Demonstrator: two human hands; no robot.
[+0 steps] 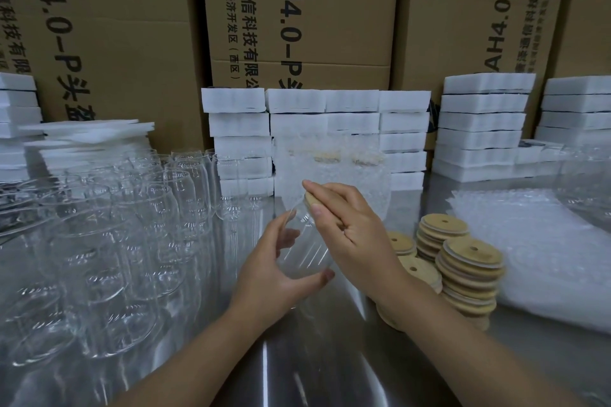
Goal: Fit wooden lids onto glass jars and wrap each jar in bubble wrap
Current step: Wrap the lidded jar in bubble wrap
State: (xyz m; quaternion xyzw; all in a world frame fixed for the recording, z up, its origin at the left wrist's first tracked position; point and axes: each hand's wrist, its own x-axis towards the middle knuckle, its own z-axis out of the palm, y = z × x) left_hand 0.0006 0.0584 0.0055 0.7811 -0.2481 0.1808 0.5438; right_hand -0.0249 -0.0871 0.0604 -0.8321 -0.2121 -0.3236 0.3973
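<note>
Steel table (314, 373) under our forearms | our left hand (274, 274) grips a tilted glass jar (305, 248) just above it | our right hand (357, 235) clasps a wooden lid (312, 200) onto its mouth | few wrapped jars (334, 168) behind | many bare jars (132, 225) at left, lid stacks (469, 268) and bubble wrap (535, 258) at right: we judge most work remains

Dim, glare streaks, warped edges

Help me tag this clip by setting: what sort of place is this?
Probably a warehouse packing bench: big cardboard cartons behind, rows of glass jars, stacked wooden lids and bubble wrap sheets.
</note>
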